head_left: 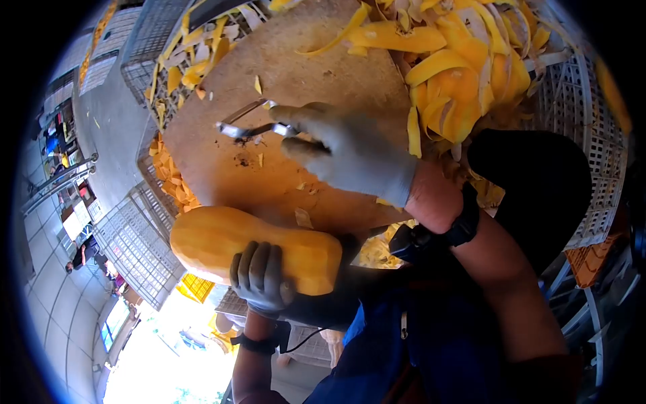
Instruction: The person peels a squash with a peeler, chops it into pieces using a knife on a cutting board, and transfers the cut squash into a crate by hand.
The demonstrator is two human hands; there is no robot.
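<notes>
A peeled, orange-yellow squash [202,239] lies lengthwise at the near edge of a brown board [303,60]. My left hand [262,276], in a grey glove, is wrapped round its middle, fingers over the top and thumb at the side. Above and to the right, over the board, my gloved right hand [350,145] grips a metal peeler [252,129], its frame pointing left and clear of the squash. Part of the peeler's handle is hidden in the fingers. Dark specks and small scraps of peel lie on the board below the peeler.
Yellow peel strips [464,74] are heaped at the upper right, by a white mesh crate [585,141]. More peel fills a crate at the upper left. Orange pieces [171,176] sit left of the board. An empty-looking white crate [138,236] stands beyond, with people in the distance.
</notes>
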